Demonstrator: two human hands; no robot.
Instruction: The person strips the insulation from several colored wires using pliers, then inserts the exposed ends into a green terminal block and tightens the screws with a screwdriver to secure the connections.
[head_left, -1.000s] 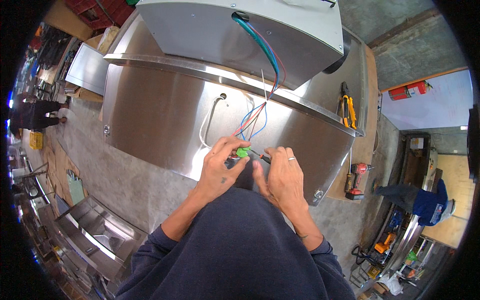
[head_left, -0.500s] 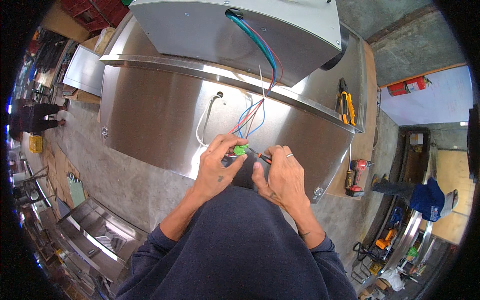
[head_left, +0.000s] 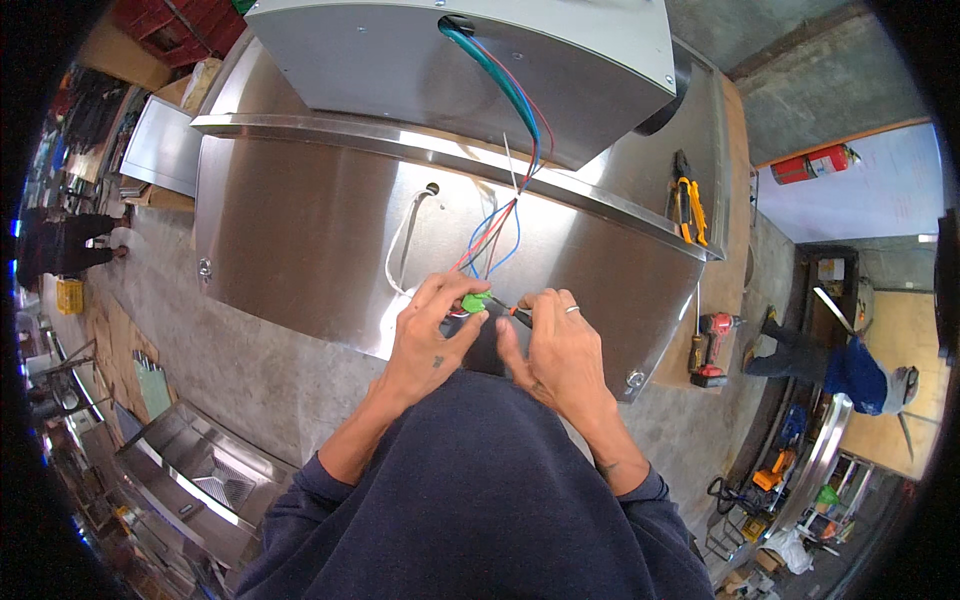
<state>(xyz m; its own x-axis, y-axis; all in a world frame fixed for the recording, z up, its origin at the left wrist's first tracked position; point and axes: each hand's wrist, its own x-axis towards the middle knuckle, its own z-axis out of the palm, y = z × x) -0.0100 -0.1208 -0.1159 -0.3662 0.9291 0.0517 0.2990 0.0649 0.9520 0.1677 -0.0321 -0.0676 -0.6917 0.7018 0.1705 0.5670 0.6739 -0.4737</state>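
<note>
My left hand (head_left: 432, 325) pinches a small green terminal connector (head_left: 475, 301) between thumb and fingers. Several coloured wires (head_left: 497, 228) run down to it from a bundle tied together above. My right hand (head_left: 560, 345) is closed around a small screwdriver (head_left: 520, 315) with a dark and orange handle. Its shaft points left, and the tip meets the green connector. A thick green-blue cable (head_left: 505, 85) leads from the wires up into a hole in the grey metal box (head_left: 380, 70). Beside the wires, a white cable (head_left: 396, 245) comes out of a hole in the steel panel.
The broad stainless steel panel (head_left: 290, 220) lies before me with a raised ledge behind it. Yellow-handled pliers (head_left: 689, 205) rest at its right; a red cordless drill (head_left: 716, 345) and another screwdriver (head_left: 696, 350) lie on the side board. A person (head_left: 850, 375) carries something long at the far right.
Both hands keep their hold on the connector and screwdriver, barely moving. The view has shifted slightly. At the right, the other person has moved and a long pale piece has come into sight.
</note>
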